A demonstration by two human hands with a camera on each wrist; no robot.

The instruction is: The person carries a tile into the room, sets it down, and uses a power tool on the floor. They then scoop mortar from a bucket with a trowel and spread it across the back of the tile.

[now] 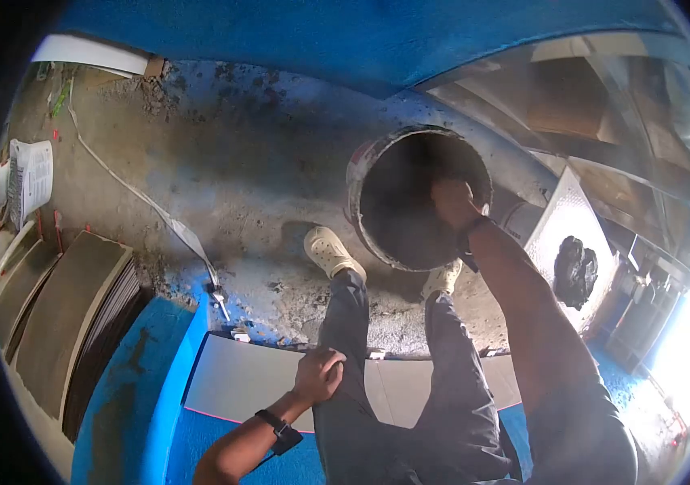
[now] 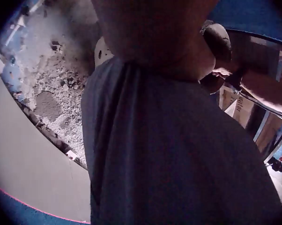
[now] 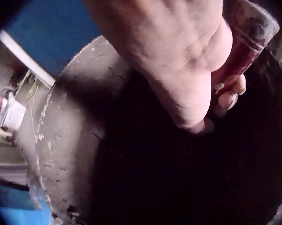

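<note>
A round bucket point(image 1: 357, 190) with a crusted rim stands on the floor in front of the feet, its inside dark. My right hand point(image 1: 454, 202) reaches down into its mouth. In the right wrist view that hand point(image 3: 178, 65) grips a reddish handle point(image 3: 239, 56) with a pale, smeared end; whatever the handle belongs to is lost in the dark. My left hand point(image 1: 320, 375) rests on the trouser leg point(image 1: 343, 323) near the knee, fingers loosely curled, holding nothing. The left wrist view shows that hand point(image 2: 155, 37) large and dark over the cloth.
Stacked boards point(image 1: 78, 323) lean at the left, near a white printed bag point(image 1: 32, 182). A pale strap point(image 1: 143, 198) crosses the dusty floor. Right of the bucket is a white board point(image 1: 575, 234) with a dark lump point(image 1: 576, 272). Plastic-covered items point(image 1: 603, 105) stand at upper right.
</note>
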